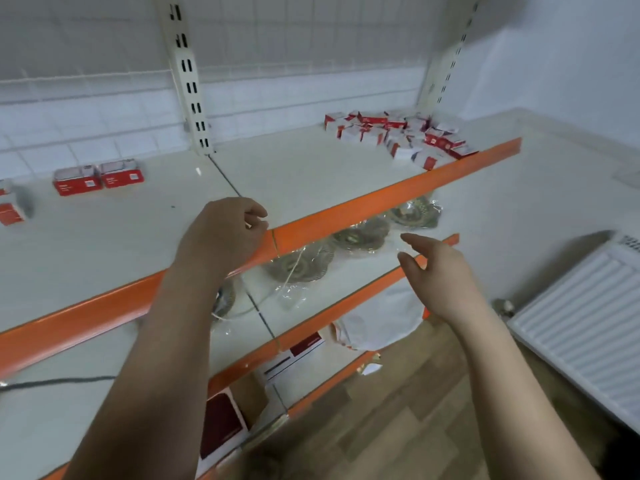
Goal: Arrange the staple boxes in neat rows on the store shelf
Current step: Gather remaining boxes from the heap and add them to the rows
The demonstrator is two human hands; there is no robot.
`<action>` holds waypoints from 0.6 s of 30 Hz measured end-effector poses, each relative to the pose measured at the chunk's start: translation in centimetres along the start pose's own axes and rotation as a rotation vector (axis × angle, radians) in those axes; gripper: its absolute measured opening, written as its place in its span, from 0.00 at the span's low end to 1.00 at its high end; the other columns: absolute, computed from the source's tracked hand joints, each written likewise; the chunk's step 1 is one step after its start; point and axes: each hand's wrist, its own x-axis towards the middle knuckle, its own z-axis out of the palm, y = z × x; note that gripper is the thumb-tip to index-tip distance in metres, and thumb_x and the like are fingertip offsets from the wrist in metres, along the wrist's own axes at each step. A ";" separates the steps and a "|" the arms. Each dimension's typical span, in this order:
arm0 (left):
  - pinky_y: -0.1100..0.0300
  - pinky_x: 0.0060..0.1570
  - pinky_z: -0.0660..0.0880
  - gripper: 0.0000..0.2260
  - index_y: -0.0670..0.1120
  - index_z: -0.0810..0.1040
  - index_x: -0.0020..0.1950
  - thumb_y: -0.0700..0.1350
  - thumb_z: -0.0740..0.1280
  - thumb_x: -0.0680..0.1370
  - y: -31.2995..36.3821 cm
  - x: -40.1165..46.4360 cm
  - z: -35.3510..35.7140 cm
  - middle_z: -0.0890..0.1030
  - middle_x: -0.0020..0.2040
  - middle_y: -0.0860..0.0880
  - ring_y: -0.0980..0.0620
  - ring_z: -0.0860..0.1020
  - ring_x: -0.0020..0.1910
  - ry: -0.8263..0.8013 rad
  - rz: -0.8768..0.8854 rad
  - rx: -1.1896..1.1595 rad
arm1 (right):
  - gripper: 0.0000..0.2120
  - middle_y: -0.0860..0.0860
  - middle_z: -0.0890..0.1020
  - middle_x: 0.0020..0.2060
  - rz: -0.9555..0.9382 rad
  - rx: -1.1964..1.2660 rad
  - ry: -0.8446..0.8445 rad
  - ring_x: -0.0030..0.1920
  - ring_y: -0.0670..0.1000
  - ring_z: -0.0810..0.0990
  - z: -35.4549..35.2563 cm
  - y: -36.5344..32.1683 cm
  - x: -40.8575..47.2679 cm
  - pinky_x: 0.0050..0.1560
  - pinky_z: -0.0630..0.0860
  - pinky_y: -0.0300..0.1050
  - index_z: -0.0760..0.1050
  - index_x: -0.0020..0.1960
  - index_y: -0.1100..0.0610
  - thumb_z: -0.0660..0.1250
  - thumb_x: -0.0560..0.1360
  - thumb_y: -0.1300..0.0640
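A jumbled heap of red-and-white staple boxes [398, 138] lies at the far right end of the white shelf [311, 174], beside the upright. Two staple boxes [98, 176] stand side by side at the shelf's left, and parts of others [10, 213] show at the left edge. My left hand [225, 230] hovers over the shelf's orange front edge [381, 199] with fingers curled and nothing seen in it. My right hand [436, 268] is below and in front of that edge, fingers apart and empty. Both hands are far from the heap.
Metal strainers in clear wrap [360, 233] lie on the lower shelf. Red-and-white packs [221, 424] and a white bag [377, 323] sit on shelves below. A white radiator [581, 327] stands at the right wall, above a wood floor. A slotted upright [188, 74] divides the shelf back.
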 end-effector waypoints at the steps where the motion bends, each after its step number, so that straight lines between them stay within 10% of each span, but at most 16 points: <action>1: 0.63 0.49 0.67 0.07 0.49 0.80 0.51 0.43 0.65 0.75 0.8 0.9 0.9 0.78 0.45 0.53 0.54 0.76 0.47 -0.008 0.002 0.003 | 0.18 0.50 0.73 0.67 0.012 -0.009 -0.003 0.66 0.50 0.71 -0.4 1.1 0.8 0.53 0.62 0.33 0.69 0.69 0.55 0.60 0.79 0.57; 18: 0.56 0.54 0.73 0.10 0.48 0.79 0.56 0.45 0.63 0.77 13.1 23.6 14.7 0.78 0.48 0.52 0.50 0.76 0.52 -0.014 0.072 0.014 | 0.17 0.52 0.75 0.65 -0.009 -0.088 0.008 0.64 0.52 0.73 -4.7 13.5 24.5 0.53 0.63 0.33 0.71 0.67 0.55 0.58 0.79 0.59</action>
